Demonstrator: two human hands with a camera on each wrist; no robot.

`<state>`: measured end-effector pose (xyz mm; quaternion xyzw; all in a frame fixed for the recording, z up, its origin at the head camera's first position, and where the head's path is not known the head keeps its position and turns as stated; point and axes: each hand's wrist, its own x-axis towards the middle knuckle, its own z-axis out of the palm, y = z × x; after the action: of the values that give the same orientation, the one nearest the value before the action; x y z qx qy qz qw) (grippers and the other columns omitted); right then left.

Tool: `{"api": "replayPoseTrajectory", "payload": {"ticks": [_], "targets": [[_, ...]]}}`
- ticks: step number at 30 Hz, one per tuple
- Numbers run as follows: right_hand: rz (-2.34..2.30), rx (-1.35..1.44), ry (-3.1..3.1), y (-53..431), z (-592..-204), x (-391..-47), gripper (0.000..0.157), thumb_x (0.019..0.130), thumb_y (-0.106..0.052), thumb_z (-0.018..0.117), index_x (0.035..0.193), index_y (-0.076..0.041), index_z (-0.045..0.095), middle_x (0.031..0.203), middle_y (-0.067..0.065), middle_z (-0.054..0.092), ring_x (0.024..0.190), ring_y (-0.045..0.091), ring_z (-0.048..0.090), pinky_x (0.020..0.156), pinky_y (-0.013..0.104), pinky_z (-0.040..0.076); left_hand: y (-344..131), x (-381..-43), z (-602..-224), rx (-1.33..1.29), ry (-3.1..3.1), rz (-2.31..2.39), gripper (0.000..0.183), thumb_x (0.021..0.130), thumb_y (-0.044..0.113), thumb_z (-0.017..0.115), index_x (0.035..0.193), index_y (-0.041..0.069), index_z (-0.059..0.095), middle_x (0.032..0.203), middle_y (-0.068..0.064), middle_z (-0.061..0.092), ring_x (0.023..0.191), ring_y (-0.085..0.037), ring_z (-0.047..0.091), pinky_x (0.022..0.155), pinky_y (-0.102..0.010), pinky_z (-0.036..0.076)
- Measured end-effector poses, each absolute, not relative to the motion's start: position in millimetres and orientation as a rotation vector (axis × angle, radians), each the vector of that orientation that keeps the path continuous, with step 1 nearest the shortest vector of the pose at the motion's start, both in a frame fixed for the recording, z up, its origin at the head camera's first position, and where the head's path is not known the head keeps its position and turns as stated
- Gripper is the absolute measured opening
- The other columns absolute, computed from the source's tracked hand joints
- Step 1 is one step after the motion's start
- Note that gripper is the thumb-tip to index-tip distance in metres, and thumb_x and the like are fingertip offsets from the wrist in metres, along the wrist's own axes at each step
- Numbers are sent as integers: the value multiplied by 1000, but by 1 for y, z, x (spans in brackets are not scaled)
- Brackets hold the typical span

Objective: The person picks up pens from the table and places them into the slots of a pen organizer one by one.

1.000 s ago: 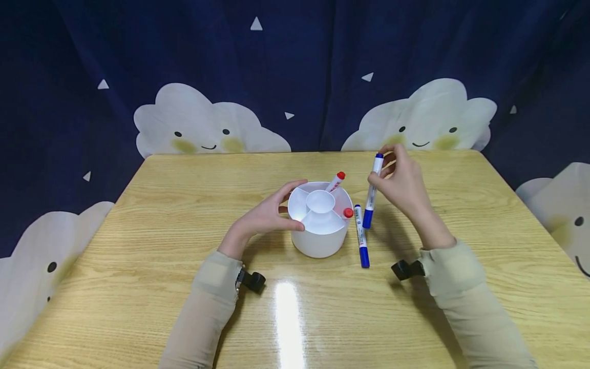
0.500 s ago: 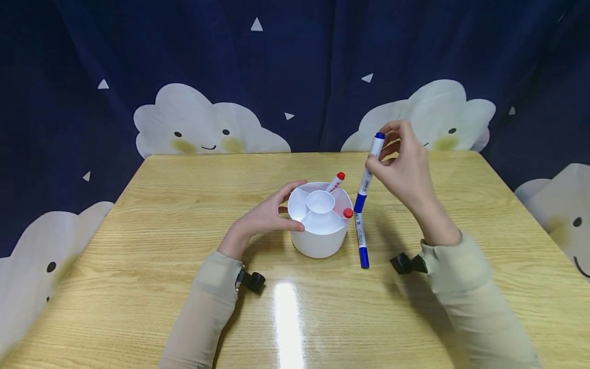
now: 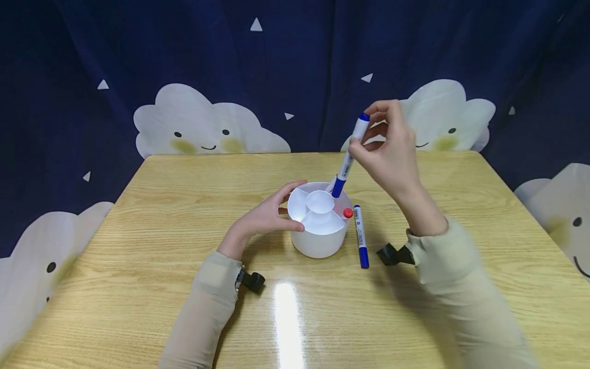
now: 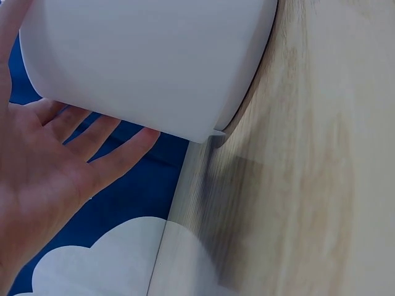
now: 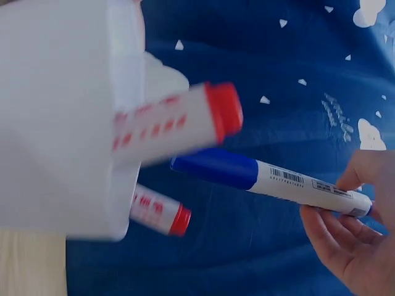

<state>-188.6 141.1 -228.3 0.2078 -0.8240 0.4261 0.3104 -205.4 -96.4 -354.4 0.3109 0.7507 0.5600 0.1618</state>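
One blue marker (image 3: pixel 348 165), white-barrelled, pinched near its upper end between the thumb and fingertips of the right hand (image 3: pixel 391 154); slanted, long blue cap lowest, above the right-hand part of the holder. Whether the cap dips below the rim, cannot tell.

One white holder (image 3: pixel 318 246), round, upright on the table (image 3: pixel 138 282), with a round middle cup and divided compartments about it. One left hand (image 3: pixel 265 212), spread around the holder's left side, thumb at the front rim, fingers behind.

Two red-capped markers in the holder, caps up: a front red marker (image 3: pixel 348 213) in the right compartment; a rear red marker (image 3: pixel 331 184), partly hidden by the blue one in the head view, compartment unclear.

One second blue marker (image 3: pixel 361 238), lying on the table just right of the holder, cap toward the person.

Two pale sleeves, each with a black wrist camera (image 3: pixel 252 281). One navy curtain (image 3: pixel 295 61) behind, printed with white clouds and triangles.
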Motion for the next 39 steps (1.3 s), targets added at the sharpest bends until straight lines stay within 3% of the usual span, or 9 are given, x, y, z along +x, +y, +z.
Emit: {"api": "replayPoseTrajectory", "payload": {"ticks": [14, 23, 30, 39], "targets": [[1384, 771, -2151, 111, -244, -192, 41, 77, 3, 62, 111, 1, 40, 92, 9, 55, 71, 13, 59, 61, 18, 53, -96, -206, -355, 906, 2131, 1594, 92, 70, 25, 79, 143, 22, 24, 136, -1, 39, 124, -19, 38, 97, -40, 40], [1458, 879, -2245, 106, -253, -197, 42, 76, 3, 66, 110, 0, 41, 95, 10, 53, 78, 15, 60, 61, 22, 54, -96, -208, -357, 862, 2177, 1560, 90, 71, 26, 78, 142, 26, 23, 139, 3, 36, 125, -16, 36, 99, -41, 38], [1483, 1024, -2401, 104, -267, -205, 39, 74, 3, 69, 103, 1, 43, 96, 11, 54, 80, 19, 62, 68, 27, 55, -93, -191, -329, 806, 2150, 1558, 85, 74, 5, 71, 143, 10, 21, 139, -10, 35, 126, -24, 35, 102, -43, 34], [1241, 1184, -2625, 104, -281, -212, 25, 78, -4, 67, 92, -4, 47, 89, 8, 61, 79, 17, 64, 70, 28, 54, -94, -191, -330, 812, 2167, 1539, 86, 75, 6, 72, 143, 9, 20, 141, -10, 33, 127, -24, 34, 102, -42, 35]]}}
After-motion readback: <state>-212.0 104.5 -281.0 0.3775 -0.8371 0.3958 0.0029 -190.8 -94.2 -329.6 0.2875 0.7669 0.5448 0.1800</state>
